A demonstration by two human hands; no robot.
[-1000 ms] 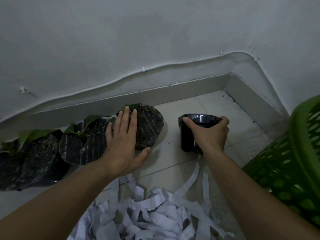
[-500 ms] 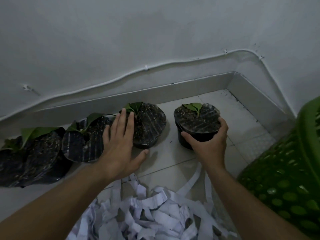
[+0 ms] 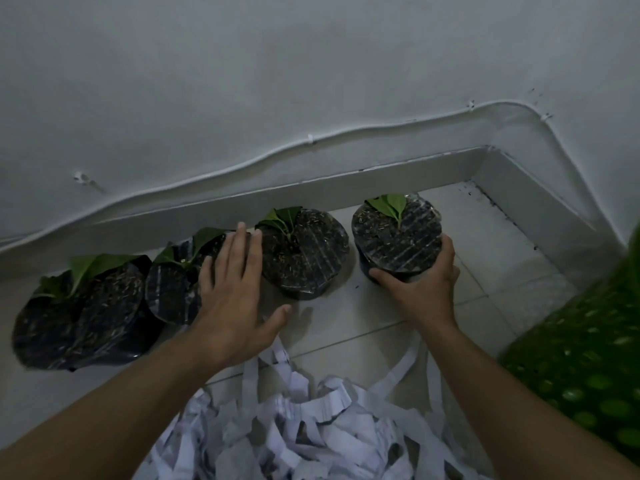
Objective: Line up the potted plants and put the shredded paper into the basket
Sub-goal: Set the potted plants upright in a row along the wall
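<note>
- Our right hand (image 3: 420, 289) is wrapped round the near side of the rightmost pot (image 3: 396, 237), fingers curled on its wall and thumb up along its right edge — clamped on it.
- Our left hand (image 3: 232, 292) lies spread and flat, fingers apart and gripping nothing; its fingertips overlap the second pot (image 3: 175, 285) and reach the left edge of the third pot (image 3: 306, 252), thumb pointing right over the floor tile (image 3: 485, 237).
- Four pots stand in a rough row along the skirting board (image 3: 311, 195), the leftmost pot (image 3: 78, 317) nearest to us; each shows dark soil and a small green leaf.
- A clear gap of tile separates the third pot from the rightmost one.
- Shredded paper (image 3: 294, 434) is heaped on the floor between our forearms, a few strips trailing toward the pots — none in the basket that we can see.
- The green basket (image 3: 588, 344) stands at the right edge, near our right forearm.
- Behind the pots the wall (image 3: 311, 64) carries a white cable (image 3: 311, 142); the corner closes the room to the right, with open tile between the rightmost pot and that corner.
</note>
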